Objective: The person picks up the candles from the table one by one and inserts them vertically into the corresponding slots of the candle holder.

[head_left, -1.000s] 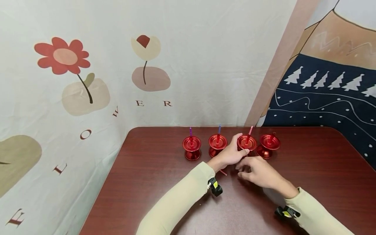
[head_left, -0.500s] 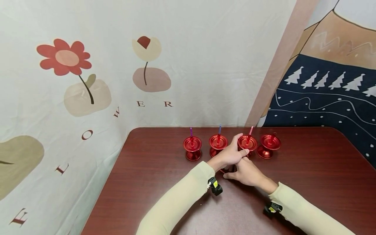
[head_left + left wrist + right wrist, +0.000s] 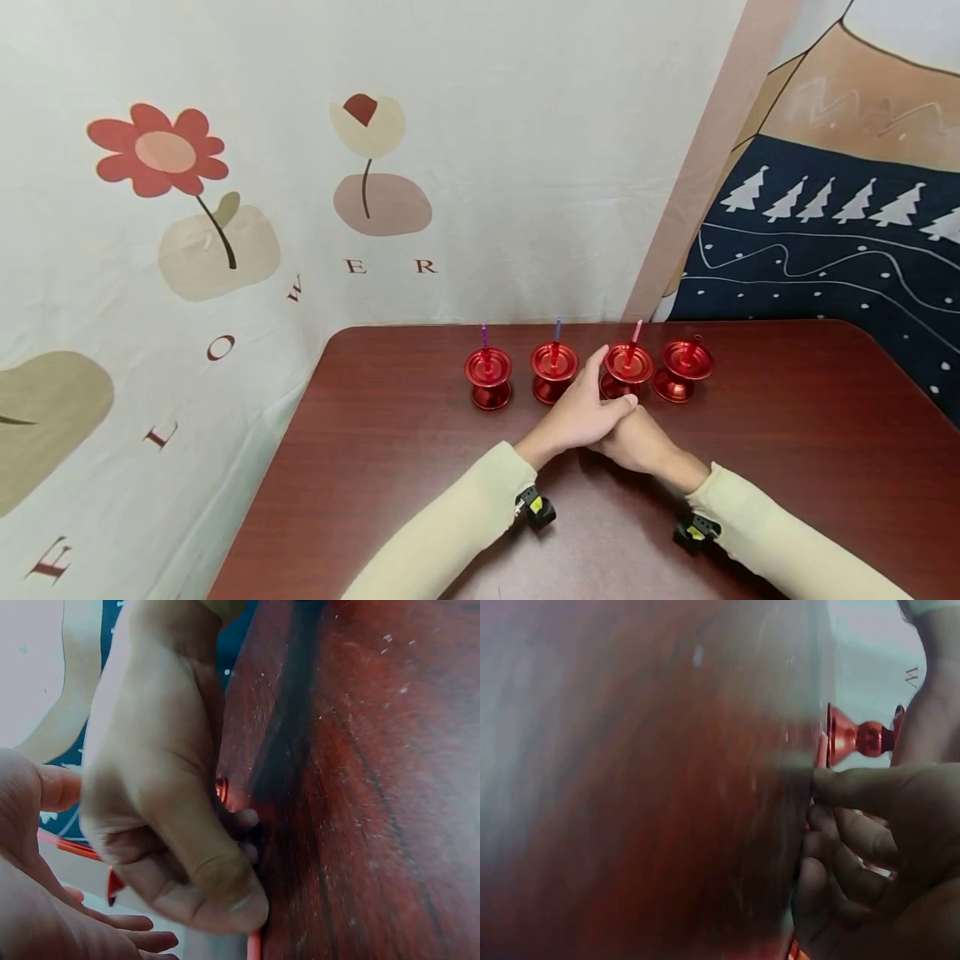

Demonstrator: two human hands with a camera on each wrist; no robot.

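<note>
My right hand is down at the tabletop, partly behind the left hand in the head view. Its thumb and fingers pinch a thin pink candle, whose end shows below the thumb in the left wrist view. My left hand lies over it with fingers spread and nothing gripped. That hand is just in front of the red candle holder with an upright pink candle. To its left stand a holder with a blue candle and a holder with a purple candle.
A further red holder without a candle stands at the right end of the row. The row runs along the back of the brown table, close to a printed cloth.
My right hand has moved left, under the left hand, and taken hold of the loose pink candle. The left hand has come away from the third holder, slightly toward me.
</note>
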